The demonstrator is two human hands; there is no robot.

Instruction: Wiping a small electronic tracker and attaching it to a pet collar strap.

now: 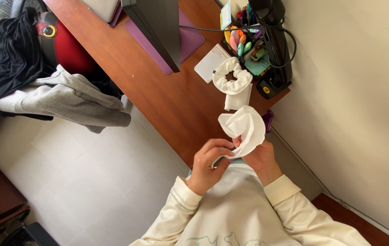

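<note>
While a white fabric scrunchie (232,76) is lying on the wooden counter (167,100) at upper centre, both hands, left hand (209,165) and right hand (260,157), are gripping a white folded cloth (244,127).

Seen from above, the person wears a cream long-sleeved sweatshirt (244,205) of soft, smooth fabric. Both sleeves end in ribbed cuffs at the wrists: the left cuff (180,189) is bunched in folds, while the right cuff (278,187) sits as a plain, even band. A faint line of pale green stitching runs along the left sleeve. Low on the chest, at the near edge of the view, part of a pale green printed design (221,240) shows against the cream cloth. The left hand (210,164) and right hand (260,157) are bare, with no rings, watch or bracelets in view.
</note>
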